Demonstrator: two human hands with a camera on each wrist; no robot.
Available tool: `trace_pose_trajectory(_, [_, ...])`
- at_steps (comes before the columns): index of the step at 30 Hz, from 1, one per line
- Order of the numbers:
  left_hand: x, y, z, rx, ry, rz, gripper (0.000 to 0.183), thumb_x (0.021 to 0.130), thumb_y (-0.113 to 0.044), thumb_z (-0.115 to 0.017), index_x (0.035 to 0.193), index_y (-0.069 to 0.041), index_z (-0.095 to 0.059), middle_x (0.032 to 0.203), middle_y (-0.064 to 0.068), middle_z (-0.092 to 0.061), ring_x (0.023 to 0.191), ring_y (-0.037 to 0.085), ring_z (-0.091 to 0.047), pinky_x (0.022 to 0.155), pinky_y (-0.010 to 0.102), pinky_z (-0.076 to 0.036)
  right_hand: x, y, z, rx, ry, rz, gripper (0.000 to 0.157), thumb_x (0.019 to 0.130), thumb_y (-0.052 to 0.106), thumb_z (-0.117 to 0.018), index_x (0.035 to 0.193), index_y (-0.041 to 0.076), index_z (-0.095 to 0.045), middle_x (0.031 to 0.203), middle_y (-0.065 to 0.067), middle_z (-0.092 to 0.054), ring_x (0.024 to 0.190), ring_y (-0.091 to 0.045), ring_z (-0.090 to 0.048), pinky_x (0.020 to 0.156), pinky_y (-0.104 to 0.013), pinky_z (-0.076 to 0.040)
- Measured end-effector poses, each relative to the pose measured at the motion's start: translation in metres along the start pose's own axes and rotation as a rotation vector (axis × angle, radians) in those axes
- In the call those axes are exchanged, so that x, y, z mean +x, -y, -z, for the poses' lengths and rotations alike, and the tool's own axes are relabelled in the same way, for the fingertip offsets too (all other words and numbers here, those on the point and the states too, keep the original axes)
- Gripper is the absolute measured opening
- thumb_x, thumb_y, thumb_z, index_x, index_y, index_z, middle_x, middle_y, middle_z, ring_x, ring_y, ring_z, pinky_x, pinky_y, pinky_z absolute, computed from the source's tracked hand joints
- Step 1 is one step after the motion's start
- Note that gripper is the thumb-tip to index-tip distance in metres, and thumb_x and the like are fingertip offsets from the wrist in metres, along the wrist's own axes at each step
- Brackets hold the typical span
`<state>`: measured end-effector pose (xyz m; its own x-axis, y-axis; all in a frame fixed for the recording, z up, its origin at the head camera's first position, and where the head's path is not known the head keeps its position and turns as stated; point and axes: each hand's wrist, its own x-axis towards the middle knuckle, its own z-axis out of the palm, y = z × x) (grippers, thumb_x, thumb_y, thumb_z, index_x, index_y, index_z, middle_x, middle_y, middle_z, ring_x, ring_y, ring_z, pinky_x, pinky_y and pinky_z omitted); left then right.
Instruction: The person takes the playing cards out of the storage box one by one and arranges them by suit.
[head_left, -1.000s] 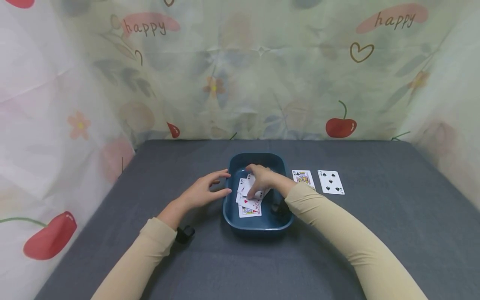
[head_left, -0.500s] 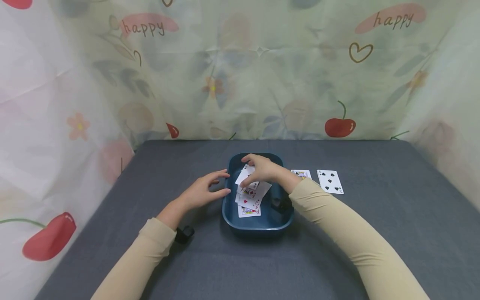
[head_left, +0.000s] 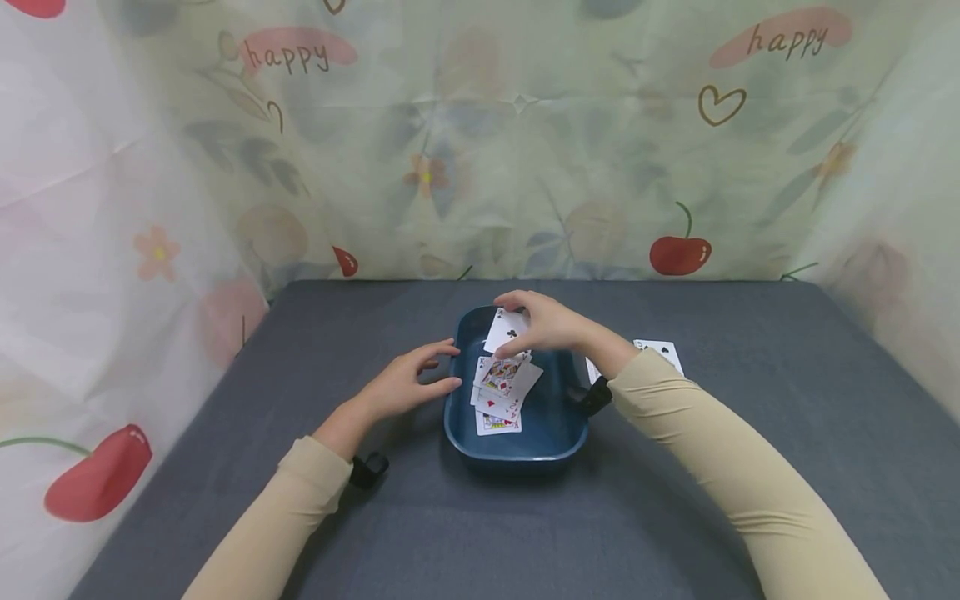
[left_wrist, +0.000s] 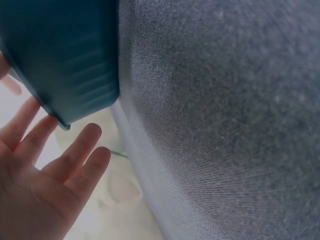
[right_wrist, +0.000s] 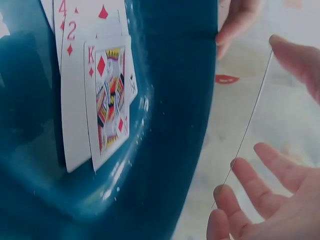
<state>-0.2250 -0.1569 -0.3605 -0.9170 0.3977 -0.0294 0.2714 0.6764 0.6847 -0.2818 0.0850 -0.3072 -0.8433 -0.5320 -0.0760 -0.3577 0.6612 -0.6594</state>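
Note:
A dark blue tray point(head_left: 551, 421) stands mid-table with several playing cards inside. A king of diamonds point(right_wrist: 107, 100) lies on top of the pile, over a two of diamonds point(right_wrist: 75, 120). Above the tray's far part, my right hand point(head_left: 551, 323) pinches a clubs card point(head_left: 501, 330) by its edges, thumb against fingers. That card appears edge-on in the right wrist view, lifted clear of the pile. At the tray's left rim, my left hand point(head_left: 405, 383) rests its fingertips with the fingers extended. The left wrist view shows those fingers point(left_wrist: 75, 150) beside the tray's outer wall.
Right of the tray, a five of spades point(head_left: 662, 350) lies on the dark grey cloth point(head_left: 750, 417), partly covered by my right arm. Another card point(head_left: 592, 371) beside it is mostly hidden. A printed curtain point(head_left: 517, 192) rises behind the table.
My right hand has lifted the clubs card off the pile and moved away from me and slightly right. The king of diamonds is uncovered. My left hand stays at the rim.

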Motion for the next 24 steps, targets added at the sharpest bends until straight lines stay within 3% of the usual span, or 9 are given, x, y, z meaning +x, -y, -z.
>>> trace_pose_trajectory(16, [0.001, 0.000, -0.003, 0.006, -0.010, 0.002, 0.056, 0.088, -0.037, -0.063, 0.137, -0.016, -0.046, 0.151, 0.008, -0.034, 0.131, 0.036, -0.044, 0.106, 0.055, -0.037, -0.029, -0.016, 0.030, -0.105, 0.070, 0.136, 0.078, 0.073, 0.030, -0.079, 0.139, 0.013, -0.043, 0.140, -0.011, -0.041, 0.121, -0.029, -0.043, 0.088, -0.036, -0.044])
trace_pose_trajectory(24, [0.000, 0.000, -0.003, 0.009, -0.011, 0.006, 0.057, 0.088, -0.037, -0.063, 0.137, -0.016, -0.045, 0.152, 0.008, -0.033, 0.131, 0.037, -0.043, 0.105, 0.055, -0.037, -0.040, -0.035, 0.041, -0.070, 0.064, 0.169, 0.082, 0.071, 0.027, -0.080, 0.140, 0.011, -0.040, 0.144, -0.009, -0.041, 0.128, -0.027, -0.042, 0.103, -0.046, -0.038])
